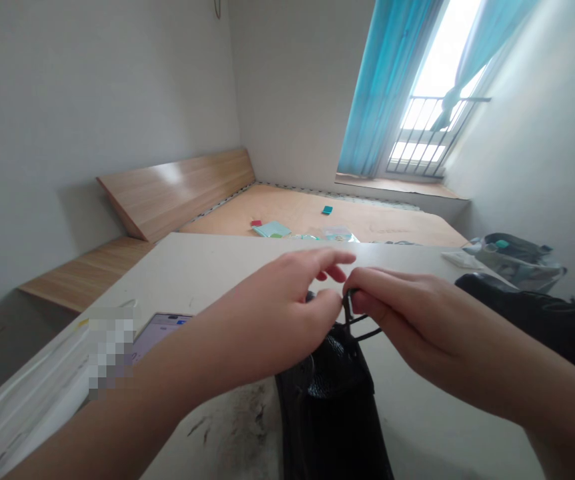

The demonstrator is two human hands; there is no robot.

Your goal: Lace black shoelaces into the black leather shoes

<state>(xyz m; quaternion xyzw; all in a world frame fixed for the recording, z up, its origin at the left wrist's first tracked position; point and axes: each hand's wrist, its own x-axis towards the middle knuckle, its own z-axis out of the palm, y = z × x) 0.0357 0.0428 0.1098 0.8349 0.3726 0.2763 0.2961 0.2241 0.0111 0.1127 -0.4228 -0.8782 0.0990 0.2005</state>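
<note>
A black shoe [332,420] stands on the white table in front of me, its heel toward me. My right hand [407,300] is pinched on its black shoelace [367,327], a loop of which rises above the shoe's opening. Close on the left of that loop, my left hand [297,300] has its thumb and fingers apart, the index finger reaching past the lace. Whether its thumb touches the lace I cannot tell. Both hands hide much of the shoe's front.
Another black shoe [532,313] lies at the right of the white table [212,257]. A phone [160,333] and clear plastic packaging [42,393] are at left. Beyond stands a wooden bed [287,203] with small packets; a grey bag [522,260] sits behind the right edge.
</note>
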